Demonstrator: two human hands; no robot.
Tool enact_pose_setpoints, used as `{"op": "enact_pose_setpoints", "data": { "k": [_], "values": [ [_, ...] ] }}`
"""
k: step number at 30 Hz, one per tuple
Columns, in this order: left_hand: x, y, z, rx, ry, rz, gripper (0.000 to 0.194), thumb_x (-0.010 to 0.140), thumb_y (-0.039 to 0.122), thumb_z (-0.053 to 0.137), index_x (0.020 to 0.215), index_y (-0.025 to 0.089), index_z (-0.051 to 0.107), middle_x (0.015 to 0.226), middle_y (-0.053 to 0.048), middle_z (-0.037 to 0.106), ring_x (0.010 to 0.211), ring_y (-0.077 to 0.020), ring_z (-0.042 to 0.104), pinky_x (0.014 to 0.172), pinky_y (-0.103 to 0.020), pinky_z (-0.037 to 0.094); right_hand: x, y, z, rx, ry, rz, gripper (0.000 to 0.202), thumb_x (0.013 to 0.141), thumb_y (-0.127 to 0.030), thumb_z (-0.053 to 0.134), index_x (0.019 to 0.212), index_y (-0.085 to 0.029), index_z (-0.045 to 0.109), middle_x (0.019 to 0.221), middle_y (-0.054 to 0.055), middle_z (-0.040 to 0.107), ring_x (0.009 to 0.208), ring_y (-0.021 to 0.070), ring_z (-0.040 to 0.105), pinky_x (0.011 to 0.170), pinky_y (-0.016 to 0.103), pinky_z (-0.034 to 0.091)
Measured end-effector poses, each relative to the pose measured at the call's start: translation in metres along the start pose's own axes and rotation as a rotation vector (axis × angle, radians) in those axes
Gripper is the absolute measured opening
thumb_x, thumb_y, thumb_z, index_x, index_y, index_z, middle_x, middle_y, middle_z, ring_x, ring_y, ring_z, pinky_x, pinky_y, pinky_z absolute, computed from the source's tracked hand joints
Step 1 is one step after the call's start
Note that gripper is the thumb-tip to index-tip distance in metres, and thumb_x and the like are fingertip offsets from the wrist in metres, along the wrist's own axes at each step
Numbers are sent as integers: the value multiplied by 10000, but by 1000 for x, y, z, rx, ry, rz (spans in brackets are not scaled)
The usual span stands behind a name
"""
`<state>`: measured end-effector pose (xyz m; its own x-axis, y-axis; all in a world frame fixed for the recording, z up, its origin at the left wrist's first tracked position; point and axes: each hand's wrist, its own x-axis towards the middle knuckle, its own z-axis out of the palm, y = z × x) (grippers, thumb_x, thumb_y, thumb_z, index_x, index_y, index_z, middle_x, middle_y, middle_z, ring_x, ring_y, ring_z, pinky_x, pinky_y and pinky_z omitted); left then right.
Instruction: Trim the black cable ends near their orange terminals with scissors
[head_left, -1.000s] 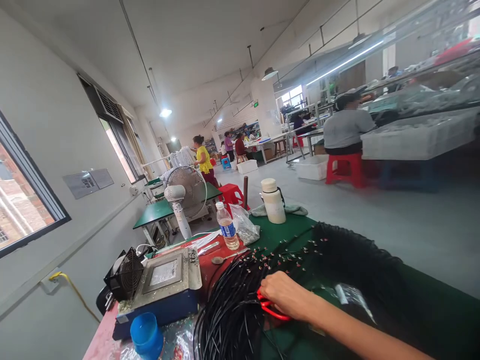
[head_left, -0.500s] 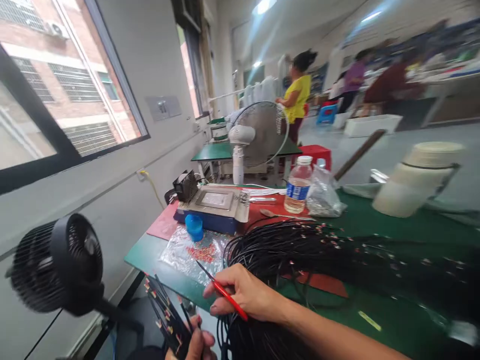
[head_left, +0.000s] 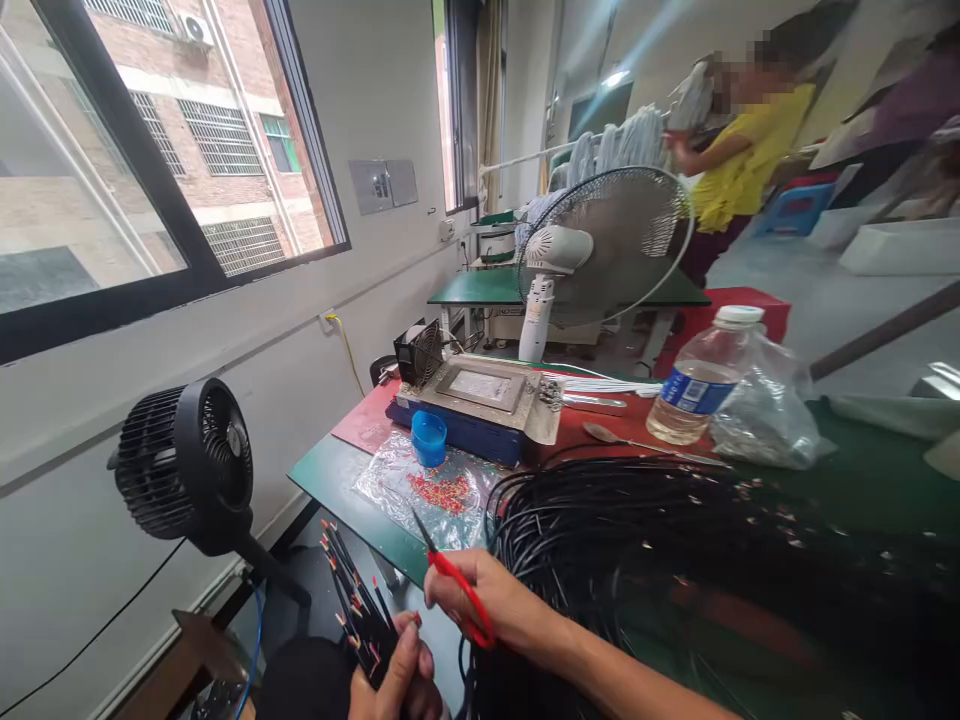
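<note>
At the bottom centre my left hand (head_left: 401, 672) is closed around a bunch of black cables (head_left: 358, 600), whose stripped ends show red and pale tips. Just right of it, my right hand (head_left: 487, 600) holds red-handled scissors (head_left: 457, 590), the dark pointed tip aimed up and left. Beyond the scissors lies a clear plastic sheet (head_left: 390, 480) with small red bits (head_left: 442, 492) scattered on it. A large pile of black cables (head_left: 600, 530) covers the table right of my hands, partly under my right forearm.
A blue cup (head_left: 429, 438) stands before a metal-topped device (head_left: 480, 390). A bottle (head_left: 694, 385), a plastic bag (head_left: 772, 410) and a spoon (head_left: 607, 434) are further right. A black fan (head_left: 187, 465) is at left, a white fan (head_left: 555, 250) behind the table. A person in yellow (head_left: 742, 150) stands beyond.
The whole view has turned, so the table items and person appear further right. The scissors now sit more upright in my right hand, their red handle loop showing. My left hand still grips the cables.
</note>
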<state>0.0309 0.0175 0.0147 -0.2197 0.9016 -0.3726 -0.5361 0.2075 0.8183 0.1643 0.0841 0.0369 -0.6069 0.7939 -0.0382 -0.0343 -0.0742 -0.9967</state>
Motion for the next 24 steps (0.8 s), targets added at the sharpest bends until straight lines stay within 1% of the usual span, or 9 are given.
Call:
{"op": "enact_pose_setpoints", "data": {
  "k": [2, 4, 5, 7, 10, 13, 17, 21, 24],
  "values": [
    [4, 4, -4, -32, 22, 10, 381, 536, 394, 746, 731, 110, 583, 422, 29, 567, 248, -20, 325, 282, -167, 283, -2, -6, -1, -348, -23, -9, 390, 666, -541, 602, 707, -157, 541, 611, -38, 441, 543, 76, 360, 479, 194, 251],
    [7, 7, -9, -46, 45, 30, 365, 551, 391, 738, 716, 113, 568, 421, 38, 557, 258, -13, 323, 291, -157, 275, -5, -10, -2, -640, -22, -19, 338, 625, -477, 662, 677, -172, 527, 663, -47, 451, 589, 78, 357, 509, 196, 234],
    [9, 7, -11, -47, 58, 39, 351, 562, 388, 731, 710, 120, 560, 426, 43, 553, 264, -9, 321, 296, -153, 267, -6, -10, -1, -730, -34, -13, 332, 623, -465, 666, 655, -173, 511, 656, -54, 446, 586, 75, 351, 512, 199, 224],
    [11, 8, -13, -40, 82, 52, 334, 574, 383, 724, 722, 137, 553, 443, 54, 548, 273, -1, 310, 306, -149, 252, -7, -8, 0, -827, -74, -9, 345, 644, -473, 645, 613, -169, 486, 616, -62, 430, 562, 69, 339, 511, 204, 206],
    [12, 6, -14, 0, 88, 69, 303, 586, 385, 710, 675, 148, 542, 425, 67, 509, 268, 1, 281, 306, -160, 244, -7, -2, 2, -881, -106, -1, 377, 680, -516, 597, 590, -164, 492, 578, -58, 426, 532, 65, 329, 502, 208, 191],
    [13, 5, -13, 47, 89, 91, 313, 584, 398, 706, 619, 143, 528, 409, 66, 491, 257, 3, 272, 296, -163, 228, -6, 3, 2, -881, -93, -1, 397, 703, -528, 570, 574, -160, 497, 547, -56, 405, 511, 61, 308, 495, 207, 183],
    [13, 5, -13, 49, 122, 84, 367, 547, 429, 723, 679, 137, 545, 398, 62, 508, 249, 3, 272, 287, -151, 221, -5, 6, 2, -851, -85, -27, 413, 714, -501, 572, 532, -151, 452, 500, -63, 341, 480, 51, 254, 478, 207, 167],
    [13, 5, -13, 53, 158, 91, 460, 501, 456, 742, 759, 113, 578, 383, 57, 517, 250, -5, 276, 277, -151, 244, -2, 15, 2, -835, -70, -53, 449, 713, -493, 573, 504, -142, 385, 479, -62, 285, 468, 49, 215, 463, 215, 142],
    [12, 5, -11, 69, 160, 97, 479, 488, 466, 745, 757, 98, 597, 385, 53, 518, 246, -5, 268, 267, -156, 249, 1, 22, 2, -832, -30, -65, 480, 728, -484, 550, 479, -139, 328, 474, -55, 252, 464, 51, 207, 461, 223, 135]
  ]
}}
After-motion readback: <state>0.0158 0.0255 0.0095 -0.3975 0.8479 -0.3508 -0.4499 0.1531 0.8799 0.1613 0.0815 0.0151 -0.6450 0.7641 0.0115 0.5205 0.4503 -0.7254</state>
